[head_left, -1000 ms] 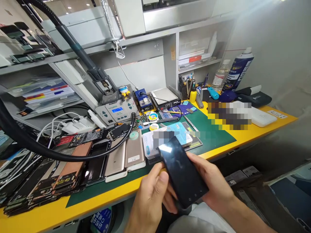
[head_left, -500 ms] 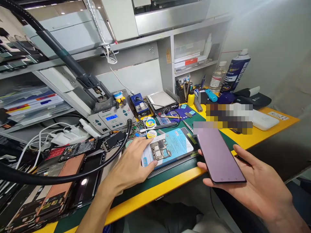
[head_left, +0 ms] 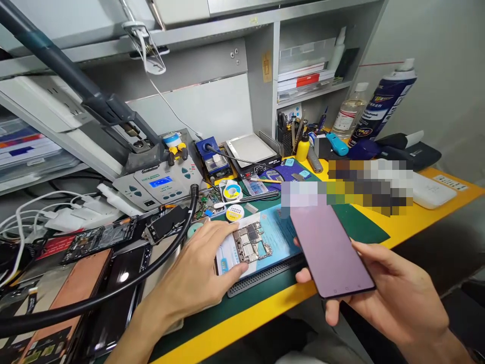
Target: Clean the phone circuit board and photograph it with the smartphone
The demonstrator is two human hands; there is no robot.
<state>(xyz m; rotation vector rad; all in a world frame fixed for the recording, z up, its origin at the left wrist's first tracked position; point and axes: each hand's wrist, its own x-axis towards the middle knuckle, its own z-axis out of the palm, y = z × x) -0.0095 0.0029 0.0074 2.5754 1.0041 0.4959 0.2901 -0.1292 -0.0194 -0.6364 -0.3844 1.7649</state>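
My right hand (head_left: 397, 293) holds a smartphone (head_left: 331, 247) with a pinkish-purple screen, its fingers beneath and thumb at the right edge. The phone is tilted and covers the right end of a blue and white box (head_left: 278, 235). On the left part of that box lies a phone circuit board (head_left: 250, 242). My left hand (head_left: 200, 268) rests around the left end of the box, thumb at the front and fingers at the back, beside the board. Under the box sits a grey perforated plate (head_left: 261, 276) on a green mat.
A black hose (head_left: 151, 275) arcs across the left side. Disassembled phones (head_left: 71, 298) lie at the left. A rework station (head_left: 161, 182), blue iron unit (head_left: 212, 156), yellow bottle (head_left: 303, 148) and spray can (head_left: 384, 103) stand behind. A white device (head_left: 435, 192) lies at the right.
The view has shifted closer. My right hand has brought the phone left, over the box's right end, and its thumb now touches the phone's edge. My left hand stays at the box.
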